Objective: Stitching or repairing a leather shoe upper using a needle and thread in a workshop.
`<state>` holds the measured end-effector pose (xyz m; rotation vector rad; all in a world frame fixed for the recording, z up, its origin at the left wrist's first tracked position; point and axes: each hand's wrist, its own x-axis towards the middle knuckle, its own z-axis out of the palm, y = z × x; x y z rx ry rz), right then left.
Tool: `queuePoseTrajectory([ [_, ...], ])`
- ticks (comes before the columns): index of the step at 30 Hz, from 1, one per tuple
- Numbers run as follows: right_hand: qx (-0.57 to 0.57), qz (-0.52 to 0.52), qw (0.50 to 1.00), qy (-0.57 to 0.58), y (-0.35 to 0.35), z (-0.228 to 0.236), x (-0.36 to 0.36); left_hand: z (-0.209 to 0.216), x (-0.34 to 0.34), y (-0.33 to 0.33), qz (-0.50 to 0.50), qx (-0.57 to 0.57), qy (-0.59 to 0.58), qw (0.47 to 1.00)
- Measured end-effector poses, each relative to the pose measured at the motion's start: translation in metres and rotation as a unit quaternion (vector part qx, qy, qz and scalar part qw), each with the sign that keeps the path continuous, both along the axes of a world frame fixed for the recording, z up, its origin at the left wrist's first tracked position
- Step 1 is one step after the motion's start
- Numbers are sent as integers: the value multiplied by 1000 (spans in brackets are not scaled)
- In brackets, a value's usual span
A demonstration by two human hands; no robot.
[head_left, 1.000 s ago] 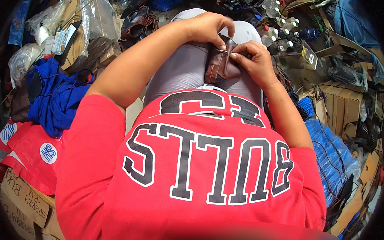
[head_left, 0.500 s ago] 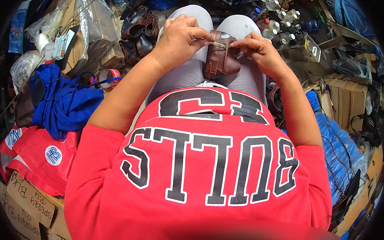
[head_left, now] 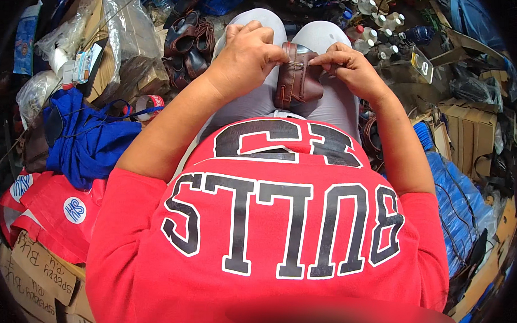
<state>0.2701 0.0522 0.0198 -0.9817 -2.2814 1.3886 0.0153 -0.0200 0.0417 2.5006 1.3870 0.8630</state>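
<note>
A brown leather shoe (head_left: pixel 302 89) rests between my thighs, with a thin pale cord (head_left: pixel 297 64) running across its upper. To its left, my left hand (head_left: pixel 247 60) is closed in a pinch at the cord, its fingertips by the shoe's edge. My right hand (head_left: pixel 350 71) pinches at the cord from the other side, thumb and forefinger close to the leather. The cord's ends are hidden by my fingers. A darker reddish lace shows along the shoe's left side.
Several dark brown shoes (head_left: pixel 190 41) lie left of my knees. Capped bottles (head_left: pixel 387 51) stand beyond my right knee. Blue cloth (head_left: pixel 93 138) and a red bag (head_left: pixel 57 212) are at my left; blue plastic sheeting (head_left: pixel 455 201) and cardboard (head_left: pixel 469 134) are at my right.
My left hand has turned slightly, its fingers curling down closer to the shoe. Less of the pale cord shows between my hands. The right hand and shoe have barely moved.
</note>
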Motion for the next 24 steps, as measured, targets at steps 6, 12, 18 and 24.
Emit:
queuePoseTrajectory([
  [6,-22,-2,1000,14,0,-3,0,-1,9,0,-32,15,28,999],
  [12,-16,2,1000,13,-5,-3,4,-7,-2,-9,-19,-28,3,999],
  [18,-38,-4,998,44,-4,-5,1,-23,-8,5,-8,-79,-62,995],
  [24,-13,-19,999,29,-5,-3,-2,-26,2,19,-56,-79,-79,992],
])
